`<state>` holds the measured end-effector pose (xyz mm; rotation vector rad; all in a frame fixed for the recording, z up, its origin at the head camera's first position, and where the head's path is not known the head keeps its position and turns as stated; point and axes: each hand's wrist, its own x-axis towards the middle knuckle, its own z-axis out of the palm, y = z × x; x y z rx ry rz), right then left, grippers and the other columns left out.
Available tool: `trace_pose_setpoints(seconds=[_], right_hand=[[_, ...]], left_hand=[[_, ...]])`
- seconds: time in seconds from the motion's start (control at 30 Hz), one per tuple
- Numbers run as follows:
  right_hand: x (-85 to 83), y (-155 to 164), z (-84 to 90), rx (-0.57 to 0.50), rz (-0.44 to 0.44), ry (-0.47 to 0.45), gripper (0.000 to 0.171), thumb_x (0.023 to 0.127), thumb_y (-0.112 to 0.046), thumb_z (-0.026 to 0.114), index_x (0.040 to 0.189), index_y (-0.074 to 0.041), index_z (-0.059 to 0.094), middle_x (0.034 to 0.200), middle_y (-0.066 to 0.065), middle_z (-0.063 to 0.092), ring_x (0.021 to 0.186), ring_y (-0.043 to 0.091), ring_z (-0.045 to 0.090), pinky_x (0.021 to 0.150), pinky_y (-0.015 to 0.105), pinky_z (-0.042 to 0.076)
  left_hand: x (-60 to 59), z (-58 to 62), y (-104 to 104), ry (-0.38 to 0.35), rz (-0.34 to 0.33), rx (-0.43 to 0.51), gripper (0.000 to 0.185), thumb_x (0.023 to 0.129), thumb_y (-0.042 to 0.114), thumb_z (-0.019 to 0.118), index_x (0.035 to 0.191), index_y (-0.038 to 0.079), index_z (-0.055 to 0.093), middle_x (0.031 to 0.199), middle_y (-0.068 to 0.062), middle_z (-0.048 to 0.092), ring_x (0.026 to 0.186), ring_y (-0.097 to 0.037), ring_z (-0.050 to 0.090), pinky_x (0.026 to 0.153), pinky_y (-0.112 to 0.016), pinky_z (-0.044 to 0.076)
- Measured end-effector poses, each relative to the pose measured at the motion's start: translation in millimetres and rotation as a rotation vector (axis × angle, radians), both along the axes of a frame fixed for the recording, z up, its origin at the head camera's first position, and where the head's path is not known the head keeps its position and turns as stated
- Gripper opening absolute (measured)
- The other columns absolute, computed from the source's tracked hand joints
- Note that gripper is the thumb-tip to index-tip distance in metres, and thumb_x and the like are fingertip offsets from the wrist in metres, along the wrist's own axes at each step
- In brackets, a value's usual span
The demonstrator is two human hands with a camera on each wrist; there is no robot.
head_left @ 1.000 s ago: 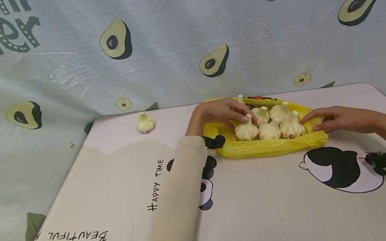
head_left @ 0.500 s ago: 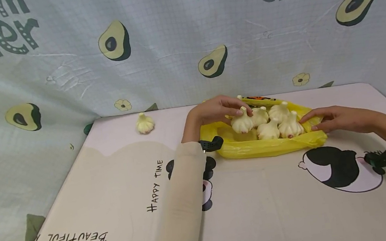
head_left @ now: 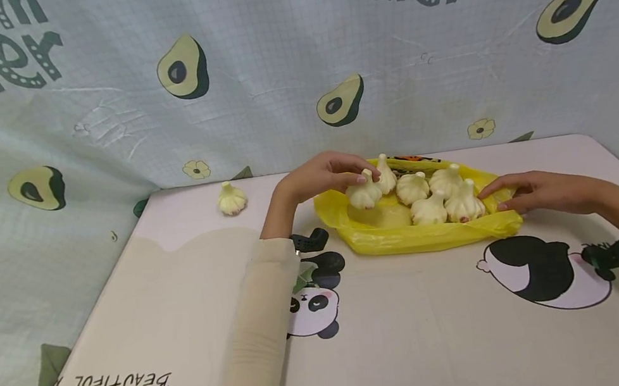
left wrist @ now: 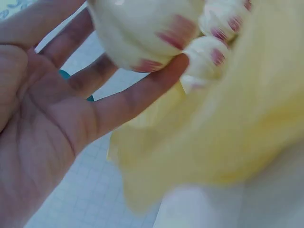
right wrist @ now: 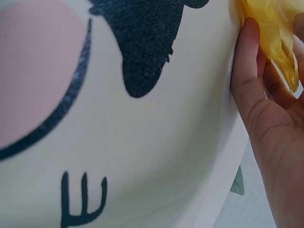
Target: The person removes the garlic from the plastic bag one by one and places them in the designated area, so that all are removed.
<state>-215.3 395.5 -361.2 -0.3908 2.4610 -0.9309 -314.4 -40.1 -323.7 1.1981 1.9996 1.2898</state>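
Observation:
My left hand (head_left: 321, 175) holds a garlic bulb (head_left: 364, 193) by its upper part, over the left end of an opened yellow plastic bag (head_left: 418, 238). In the left wrist view that bulb (left wrist: 147, 33) shows its pink-streaked underside against the fingertips (left wrist: 178, 64). Several more garlic bulbs (head_left: 428, 208) lie together in the bag, one of them right beside the held bulb. At the bag's right end my right hand (head_left: 556, 191) grips the plastic edge; the right wrist view has the bag (right wrist: 275, 38) between its fingers (right wrist: 247, 57) and thumb.
A single garlic bulb (head_left: 231, 199) sits on the table's far left part. The table (head_left: 406, 335) has a printed cover with panda drawings and lettering. Behind it hangs a pale curtain (head_left: 260, 65) with avocado prints, close to the table's back edge.
My left hand has lifted a garlic bulb out of the group in the bag and moved it left. The right hand stays at the bag's right end.

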Motion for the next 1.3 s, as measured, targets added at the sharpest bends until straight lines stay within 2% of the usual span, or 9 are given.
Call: trace_pose_setpoints(seconds=[0.13,0.27,0.43,0.53,0.7,0.93,1.1,1.3], right_hand=[[-0.1,0.3,0.8,-0.013,0.0,-0.016,0.041,0.101,-0.027,0.063,0.141,-0.019,0.057,0.14,0.015,0.048,0.1,0.019,0.051,0.076,0.035,0.047],[-0.5,-0.2,1.1,-0.017,-0.005,-0.029,0.043,0.101,-0.028,0.064,0.141,-0.018,0.057,0.139,0.016,0.048,0.098,0.02,0.052,0.075,0.035,0.048],[-0.4,0.2,1.1,-0.008,-0.003,-0.028,0.043,0.101,-0.028,0.064,0.142,-0.017,0.056,0.143,0.016,0.047,0.1,0.02,0.052,0.076,0.035,0.047],[-0.7,0.8,1.3,-0.002,0.001,-0.02,0.043,0.101,-0.028,0.063,0.142,-0.017,0.056,0.145,0.015,0.046,0.101,0.019,0.052,0.077,0.035,0.048],[-1.4,0.3,1.5,0.0,0.01,-0.011,0.043,0.101,-0.029,0.063,0.142,-0.018,0.056,0.146,0.015,0.046,0.102,0.018,0.053,0.078,0.035,0.048],[-1.0,-0.9,2.8,-0.003,0.014,-0.024,0.043,0.102,-0.029,0.062,0.143,-0.018,0.055,0.149,0.015,0.044,0.104,0.017,0.053,0.08,0.036,0.048],[-1.3,-2.2,3.4,-0.004,0.001,-0.03,0.043,0.101,-0.028,0.063,0.142,-0.017,0.056,0.145,0.014,0.045,0.101,0.018,0.052,0.077,0.035,0.047],[2.9,-1.8,2.9,0.019,-0.025,0.011,0.043,0.102,-0.031,0.062,0.142,-0.018,0.056,0.145,0.015,0.048,0.101,0.019,0.052,0.077,0.035,0.048]], left_hand=[[4.7,2.5,-11.5,0.06,0.036,0.023,0.025,0.102,0.022,0.064,0.122,0.011,0.073,0.122,0.002,0.07,0.106,-0.022,0.058,0.081,-0.037,0.051],[9.2,3.8,-25.5,0.045,0.115,0.057,0.027,0.102,0.019,0.064,0.126,0.009,0.071,0.119,-0.001,0.07,0.096,-0.024,0.057,0.075,-0.035,0.048],[13.4,8.0,-42.7,0.004,0.24,0.091,0.033,0.103,0.019,0.063,0.133,0.007,0.066,0.126,-0.003,0.068,0.107,-0.022,0.063,0.082,-0.035,0.056],[16.5,8.8,-52.0,0.008,0.287,0.121,0.033,0.103,0.016,0.062,0.134,0.005,0.065,0.13,-0.004,0.067,0.109,-0.023,0.064,0.085,-0.038,0.058],[18.8,4.9,-66.2,0.031,0.312,0.126,0.033,0.104,0.015,0.06,0.133,0.001,0.063,0.13,-0.007,0.066,0.105,-0.025,0.064,0.082,-0.036,0.058],[19.4,4.0,-82.9,0.034,0.333,0.104,0.028,0.103,0.013,0.061,0.129,0.005,0.067,0.128,-0.007,0.067,0.11,-0.024,0.062,0.082,-0.036,0.059],[19.6,5.4,-93.0,0.036,0.35,0.086,0.026,0.103,0.013,0.061,0.128,0.007,0.068,0.127,-0.007,0.066,0.108,-0.026,0.062,0.083,-0.037,0.059],[20.0,4.0,-105.3,0.041,0.366,0.084,0.025,0.104,0.012,0.06,0.127,0.007,0.068,0.124,-0.011,0.066,0.106,-0.027,0.063,0.083,-0.037,0.059]])
